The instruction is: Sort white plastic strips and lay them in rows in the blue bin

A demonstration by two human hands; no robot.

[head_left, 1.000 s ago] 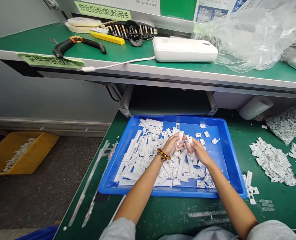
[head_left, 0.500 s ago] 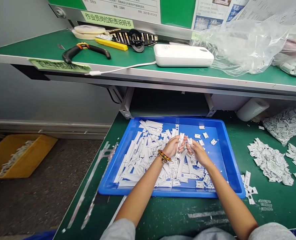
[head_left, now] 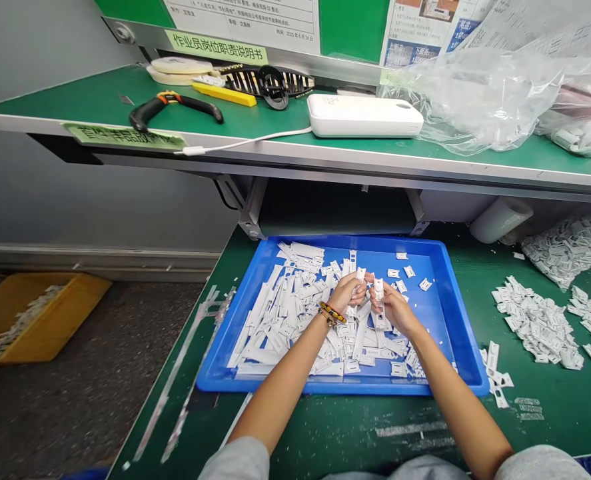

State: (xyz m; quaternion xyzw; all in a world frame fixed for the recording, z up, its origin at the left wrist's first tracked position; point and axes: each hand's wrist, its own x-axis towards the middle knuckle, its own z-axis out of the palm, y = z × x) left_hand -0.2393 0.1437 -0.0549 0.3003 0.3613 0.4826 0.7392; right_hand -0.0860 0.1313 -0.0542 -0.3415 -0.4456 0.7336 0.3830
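My left hand point(head_left: 346, 293), with beaded bracelets at the wrist, is closed on a white plastic piece point(head_left: 360, 275) whose top end shows above the fingers. Close beside it, my right hand point(head_left: 392, 305) pinches a long white plastic strip point(head_left: 379, 291) held upright. The fingertips of both hands nearly meet. Both hands are over a blue tray point(head_left: 450, 293). Beneath and left of them lies a heap of white plastic strips and small clips point(head_left: 288, 310). A few small white clips point(head_left: 409, 271) are scattered at the tray's back right.
Right of the tray are a pile of white clips point(head_left: 538, 323) and a filled clear bag point(head_left: 570, 247). A shelf point(head_left: 255, 130) overhead carries pliers point(head_left: 175, 103), a yellow cutter point(head_left: 225, 93) and a white power bank point(head_left: 364, 117). A yellow bin point(head_left: 75, 313) stands at lower left.
The strip in my left hand has sunk lower into the fingers, so less of it shows. My right hand's strip now stands upright and shows more of its length.
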